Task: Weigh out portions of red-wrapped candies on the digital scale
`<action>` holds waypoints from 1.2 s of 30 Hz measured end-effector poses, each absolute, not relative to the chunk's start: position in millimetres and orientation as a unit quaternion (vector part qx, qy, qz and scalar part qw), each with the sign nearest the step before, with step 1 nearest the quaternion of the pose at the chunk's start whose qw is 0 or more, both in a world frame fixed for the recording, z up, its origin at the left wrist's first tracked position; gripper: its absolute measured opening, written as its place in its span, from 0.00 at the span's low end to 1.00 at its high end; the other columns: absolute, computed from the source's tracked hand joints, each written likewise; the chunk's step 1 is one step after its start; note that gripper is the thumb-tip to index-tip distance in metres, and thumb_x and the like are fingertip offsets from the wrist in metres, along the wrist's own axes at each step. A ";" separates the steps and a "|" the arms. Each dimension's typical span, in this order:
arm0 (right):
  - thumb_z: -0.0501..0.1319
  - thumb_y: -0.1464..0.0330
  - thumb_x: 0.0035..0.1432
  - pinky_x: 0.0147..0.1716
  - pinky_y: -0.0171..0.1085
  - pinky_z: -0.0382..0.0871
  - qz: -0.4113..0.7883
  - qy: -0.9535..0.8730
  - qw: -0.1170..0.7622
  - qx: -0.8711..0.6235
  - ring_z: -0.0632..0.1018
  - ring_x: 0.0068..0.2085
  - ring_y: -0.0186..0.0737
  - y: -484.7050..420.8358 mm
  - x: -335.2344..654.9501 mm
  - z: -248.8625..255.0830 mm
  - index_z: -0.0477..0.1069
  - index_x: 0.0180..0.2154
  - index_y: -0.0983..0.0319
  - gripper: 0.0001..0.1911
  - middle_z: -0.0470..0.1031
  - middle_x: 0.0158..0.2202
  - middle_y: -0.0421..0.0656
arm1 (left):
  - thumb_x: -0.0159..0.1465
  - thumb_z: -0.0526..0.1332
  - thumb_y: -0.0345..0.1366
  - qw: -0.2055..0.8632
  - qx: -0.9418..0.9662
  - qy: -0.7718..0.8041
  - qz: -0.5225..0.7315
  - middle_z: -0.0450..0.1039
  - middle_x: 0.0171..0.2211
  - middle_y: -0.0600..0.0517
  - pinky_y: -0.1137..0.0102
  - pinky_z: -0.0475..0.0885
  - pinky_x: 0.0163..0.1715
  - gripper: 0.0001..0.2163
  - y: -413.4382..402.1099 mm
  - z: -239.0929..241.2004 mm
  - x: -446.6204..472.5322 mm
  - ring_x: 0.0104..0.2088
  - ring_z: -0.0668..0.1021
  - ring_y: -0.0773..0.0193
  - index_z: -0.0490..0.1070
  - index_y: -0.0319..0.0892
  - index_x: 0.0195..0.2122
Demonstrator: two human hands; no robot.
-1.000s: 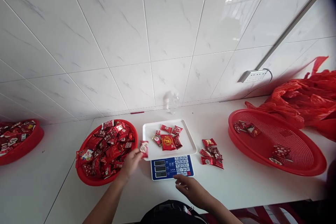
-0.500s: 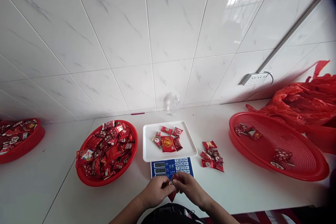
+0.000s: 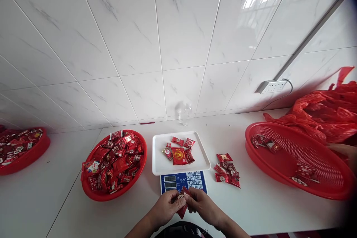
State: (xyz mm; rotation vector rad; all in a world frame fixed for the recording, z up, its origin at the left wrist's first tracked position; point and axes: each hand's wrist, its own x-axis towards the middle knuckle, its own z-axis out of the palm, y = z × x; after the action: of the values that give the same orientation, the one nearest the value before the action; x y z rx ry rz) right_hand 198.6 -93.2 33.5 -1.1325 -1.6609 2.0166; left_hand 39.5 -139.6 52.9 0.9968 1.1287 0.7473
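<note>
Just in front of my body, my left hand (image 3: pixel 167 205) and my right hand (image 3: pixel 201 205) pinch one small red snack packet (image 3: pixel 182 211) between them, both closed on it. Its lower corner points down between my fingers; much of it is covered. Right beyond is a blue-faced digital scale (image 3: pixel 182 181) with number keys and small displays. On top of the scale sits a white tray (image 3: pixel 158 165) bearing several red wrapped snacks, among them a larger square packet (image 3: pixel 179 156) with a gold emblem. A loose group of red packets (image 3: pixel 227 170) lies on the table right of the scale.
Left stands a red basket (image 3: pixel 96 193) heaped with packets, with another filled red basket (image 3: pixel 36 156) at the far left. A tilted red basket (image 3: pixel 279 171) on the right holds several packets. Beyond are red plastic bags (image 3: pixel 326 111), another person's hand (image 3: pixel 341 150) and a power strip (image 3: pixel 272 86).
Another person's hand has appeared at the right edge beside the red bags. The view has shifted slightly. My hands keep hold of the same packet.
</note>
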 end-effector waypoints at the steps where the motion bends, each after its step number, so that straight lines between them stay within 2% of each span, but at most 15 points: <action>1: 0.54 0.48 0.51 0.25 0.32 0.59 0.700 -0.577 0.143 -0.397 0.67 0.23 0.30 -93.2 197.9 34.2 0.61 0.25 0.62 0.23 0.64 0.20 0.35 | 0.57 0.56 0.49 0.666 0.443 0.499 0.333 0.73 0.29 0.49 0.71 0.65 0.32 0.18 -139.7 53.4 40.1 0.30 0.73 0.65 0.70 0.36 0.34; 6: 0.54 0.46 0.49 0.25 0.32 0.60 0.699 -0.564 0.146 -0.415 0.67 0.24 0.31 -92.9 196.0 35.5 0.61 0.24 0.62 0.24 0.65 0.21 0.36 | 0.57 0.56 0.50 0.659 0.441 0.503 0.343 0.72 0.28 0.50 0.72 0.65 0.30 0.19 -138.1 52.0 40.7 0.29 0.72 0.66 0.70 0.37 0.33; 11: 0.57 0.46 0.46 0.25 0.32 0.59 0.688 -0.543 0.170 -0.450 0.68 0.24 0.32 -91.7 197.1 32.6 0.61 0.23 0.61 0.24 0.65 0.20 0.36 | 0.54 0.58 0.52 0.622 0.427 0.572 0.322 0.71 0.27 0.52 0.72 0.63 0.31 0.20 -136.4 42.6 37.5 0.29 0.69 0.67 0.71 0.36 0.32; 16: 0.59 0.47 0.43 0.24 0.32 0.58 0.696 -0.509 0.180 -0.474 0.68 0.23 0.32 -84.9 197.7 31.4 0.62 0.22 0.61 0.24 0.65 0.19 0.36 | 0.51 0.58 0.56 0.637 0.385 0.581 0.330 0.67 0.23 0.54 0.71 0.62 0.27 0.22 -134.3 33.8 36.1 0.24 0.68 0.69 0.66 0.37 0.29; 20: 0.60 0.49 0.44 0.23 0.31 0.57 0.701 -0.447 0.227 -0.507 0.66 0.23 0.29 -63.9 199.1 28.2 0.63 0.24 0.62 0.22 0.65 0.19 0.35 | 0.49 0.58 0.57 0.634 0.341 0.608 0.333 0.67 0.24 0.54 0.70 0.63 0.30 0.23 -134.6 32.8 30.6 0.26 0.70 0.68 0.64 0.39 0.30; 27: 0.62 0.55 0.46 0.26 0.30 0.61 0.722 -0.339 0.292 -0.528 0.69 0.25 0.28 -21.6 187.5 32.4 0.65 0.28 0.63 0.17 0.69 0.27 0.38 | 0.49 0.59 0.54 0.642 0.319 0.621 0.316 0.67 0.23 0.56 0.70 0.62 0.30 0.21 -140.8 34.7 22.4 0.25 0.69 0.69 0.64 0.40 0.29; 36: 0.62 0.56 0.47 0.23 0.30 0.57 0.744 -0.408 0.205 -0.487 0.69 0.25 0.27 -36.1 191.0 16.0 0.68 0.34 0.63 0.17 0.71 0.28 0.38 | 0.49 0.60 0.52 0.646 0.323 0.622 0.302 0.67 0.24 0.55 0.71 0.61 0.29 0.19 -147.4 21.7 19.6 0.24 0.69 0.69 0.64 0.39 0.30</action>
State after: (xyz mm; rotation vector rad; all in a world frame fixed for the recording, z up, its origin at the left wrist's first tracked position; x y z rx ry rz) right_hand 191.0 -36.1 16.0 -1.3585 -1.1366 2.0748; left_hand 19.6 -147.4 21.7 0.7352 1.4160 0.6880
